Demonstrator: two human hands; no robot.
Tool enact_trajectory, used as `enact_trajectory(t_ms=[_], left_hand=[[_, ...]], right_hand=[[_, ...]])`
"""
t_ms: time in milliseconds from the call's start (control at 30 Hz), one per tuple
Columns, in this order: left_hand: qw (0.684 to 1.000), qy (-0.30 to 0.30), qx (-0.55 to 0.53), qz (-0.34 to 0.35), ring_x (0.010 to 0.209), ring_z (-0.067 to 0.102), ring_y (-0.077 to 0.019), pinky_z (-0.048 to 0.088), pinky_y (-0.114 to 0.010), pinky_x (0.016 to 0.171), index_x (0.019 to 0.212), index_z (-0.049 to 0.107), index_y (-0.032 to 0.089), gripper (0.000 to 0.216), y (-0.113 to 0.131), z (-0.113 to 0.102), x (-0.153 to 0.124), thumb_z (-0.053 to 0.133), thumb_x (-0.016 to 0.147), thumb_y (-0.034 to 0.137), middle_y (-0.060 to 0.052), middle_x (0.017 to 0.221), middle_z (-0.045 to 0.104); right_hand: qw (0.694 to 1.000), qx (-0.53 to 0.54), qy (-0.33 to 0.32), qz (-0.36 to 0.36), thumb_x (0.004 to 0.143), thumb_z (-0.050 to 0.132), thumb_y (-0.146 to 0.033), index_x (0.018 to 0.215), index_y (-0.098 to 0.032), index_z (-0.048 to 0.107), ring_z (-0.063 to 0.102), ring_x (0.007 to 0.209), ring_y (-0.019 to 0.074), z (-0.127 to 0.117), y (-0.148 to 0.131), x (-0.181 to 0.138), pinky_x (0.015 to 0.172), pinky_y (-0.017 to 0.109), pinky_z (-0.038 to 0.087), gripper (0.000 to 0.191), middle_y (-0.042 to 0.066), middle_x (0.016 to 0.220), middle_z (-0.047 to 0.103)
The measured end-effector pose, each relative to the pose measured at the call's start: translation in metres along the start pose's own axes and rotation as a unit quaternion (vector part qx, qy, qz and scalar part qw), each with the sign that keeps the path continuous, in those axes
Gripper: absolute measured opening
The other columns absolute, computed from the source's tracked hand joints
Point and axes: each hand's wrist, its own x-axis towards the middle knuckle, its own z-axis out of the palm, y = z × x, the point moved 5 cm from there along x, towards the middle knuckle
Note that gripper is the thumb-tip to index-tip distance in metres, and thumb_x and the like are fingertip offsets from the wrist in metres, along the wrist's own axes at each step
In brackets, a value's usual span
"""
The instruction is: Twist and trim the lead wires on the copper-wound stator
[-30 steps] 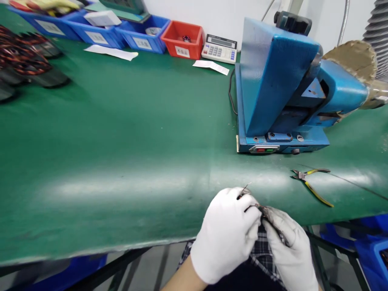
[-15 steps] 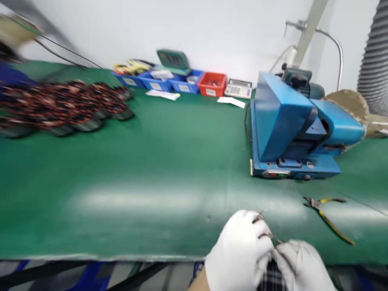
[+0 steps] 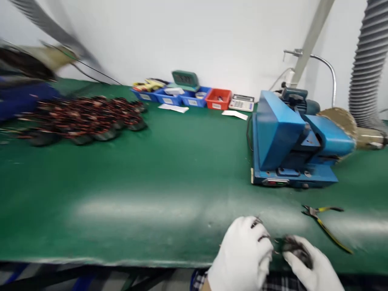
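My left hand (image 3: pixel 244 252), in a white glove, is closed at the table's front edge. Thin dark wire ends (image 3: pixel 257 221) poke out between its fingers; the rest of what it holds is hidden. To its right, my right hand (image 3: pixel 313 264) is gloved too, its fingertips stained dark. Its fingers curl toward the thumb, and blur hides whatever is between them. A narrow gap separates the hands, where a small wire tip shows. Beyond my right hand, yellow-handled cutting pliers (image 3: pixel 318 214) lie spread on the green tabletop (image 3: pixel 169 173).
A blue machine (image 3: pixel 281 137) with a duct stands at the right. At the left lies a pile of copper-wound parts (image 3: pixel 93 117). Along the wall are blue bins (image 3: pixel 169 100), a red bin (image 3: pixel 218 99), a calculator (image 3: pixel 241 102) and paper slips (image 3: pixel 173 108).
My right hand has drawn slightly away from my left and turned, showing its dark fingertips. My left hand stays closed. The camera view has shifted, so the background sits lower.
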Motion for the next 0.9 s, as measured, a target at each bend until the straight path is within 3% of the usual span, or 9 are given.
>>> enact_trajectory(t_ms=[100, 200, 300, 367, 467, 567, 633, 767, 900], left_hand=[[0.999, 0.010, -0.020, -0.032, 0.086, 0.049, -0.0195, 0.040, -0.036, 0.075, 0.072, 0.055, 0.020, 0.007, 0.002, -0.009, 0.002, 0.056, 0.076, 0.014, -0.001, 0.085, 0.059], [0.999, 0.003, -0.031, -0.028, 0.089, 0.049, -0.0208, 0.041, -0.038, 0.078, 0.074, 0.057, 0.021, 0.009, 0.003, -0.010, 0.002, 0.055, 0.077, 0.013, -0.001, 0.088, 0.058], [1.000, -0.009, -0.022, -0.017, 0.092, 0.048, -0.0227, 0.042, -0.040, 0.079, 0.074, 0.057, 0.022, 0.008, 0.002, -0.009, 0.002, 0.056, 0.077, 0.015, -0.001, 0.089, 0.058], [1.000, -0.020, -0.013, -0.020, 0.092, 0.048, -0.0233, 0.042, -0.040, 0.078, 0.073, 0.057, 0.022, 0.008, 0.001, -0.009, 0.002, 0.055, 0.078, 0.015, -0.002, 0.089, 0.057], [0.999, -0.035, -0.014, -0.033, 0.088, 0.048, -0.0229, 0.042, -0.040, 0.075, 0.072, 0.056, 0.021, 0.012, 0.000, -0.007, 0.004, 0.050, 0.080, 0.014, -0.002, 0.086, 0.057], [0.998, -0.038, -0.025, -0.041, 0.088, 0.048, -0.0230, 0.042, -0.042, 0.076, 0.073, 0.057, 0.020, 0.014, 0.000, -0.005, 0.005, 0.048, 0.082, 0.014, -0.003, 0.086, 0.057], [0.998, -0.042, -0.030, -0.044, 0.089, 0.048, -0.0232, 0.042, -0.043, 0.077, 0.073, 0.058, 0.020, 0.014, -0.001, -0.004, 0.006, 0.048, 0.082, 0.015, -0.003, 0.086, 0.057], [0.997, -0.056, -0.040, -0.046, 0.087, 0.049, -0.0226, 0.041, -0.043, 0.078, 0.074, 0.058, 0.021, 0.015, -0.001, -0.002, 0.008, 0.047, 0.082, 0.015, -0.003, 0.086, 0.058], [0.995, -0.069, -0.055, -0.047, 0.088, 0.050, -0.0224, 0.041, -0.044, 0.080, 0.074, 0.057, 0.021, 0.017, -0.002, -0.001, 0.008, 0.044, 0.084, 0.017, -0.002, 0.086, 0.059]], right_hand=[[0.997, 0.032, -0.060, -0.026, 0.072, 0.064, -0.033, 0.081, -0.020, 0.069, 0.065, 0.067, 0.0227, 0.019, -0.019, 0.003, 0.064, 0.031, 0.052, 0.017, 0.004, 0.071, 0.072], [0.997, 0.033, -0.054, -0.047, 0.079, 0.057, -0.028, 0.062, -0.019, 0.060, 0.052, 0.052, 0.0150, 0.028, -0.037, 0.017, 0.051, 0.025, 0.041, 0.020, -0.002, 0.054, 0.059], [0.995, 0.068, -0.048, -0.047, 0.077, 0.060, -0.026, 0.056, -0.019, 0.056, 0.044, 0.044, 0.0111, 0.027, -0.051, 0.035, 0.044, 0.022, 0.033, 0.022, -0.006, 0.046, 0.050], [0.993, 0.101, -0.036, -0.044, 0.077, 0.061, -0.030, 0.059, -0.018, 0.058, 0.045, 0.042, 0.0111, 0.022, -0.058, 0.045, 0.043, 0.022, 0.034, 0.021, -0.005, 0.046, 0.052], [0.985, 0.166, 0.013, -0.042, 0.078, 0.060, -0.042, 0.074, -0.018, 0.060, 0.058, 0.050, 0.0150, 0.009, -0.058, 0.049, 0.048, 0.025, 0.045, 0.025, 0.000, 0.058, 0.063], [0.968, 0.214, 0.122, -0.046, 0.079, 0.063, -0.044, 0.086, -0.018, 0.063, 0.067, 0.073, 0.0193, -0.007, -0.041, 0.032, 0.069, 0.030, 0.054, 0.028, 0.005, 0.080, 0.070], [0.971, 0.191, 0.144, -0.030, 0.079, 0.067, -0.038, 0.086, -0.017, 0.067, 0.067, 0.077, 0.0201, -0.009, -0.026, 0.013, 0.074, 0.031, 0.055, 0.022, 0.006, 0.084, 0.072], [0.991, 0.094, 0.100, 0.001, 0.078, 0.066, -0.033, 0.085, -0.019, 0.073, 0.069, 0.081, 0.0229, 0.004, -0.007, -0.019, 0.077, 0.031, 0.057, 0.017, 0.007, 0.090, 0.075], [0.998, 0.023, 0.053, -0.036, 0.083, 0.059, -0.029, 0.096, -0.022, 0.073, 0.069, 0.091, 0.0236, 0.021, -0.016, -0.028, 0.083, 0.030, 0.056, 0.020, 0.006, 0.096, 0.074]])
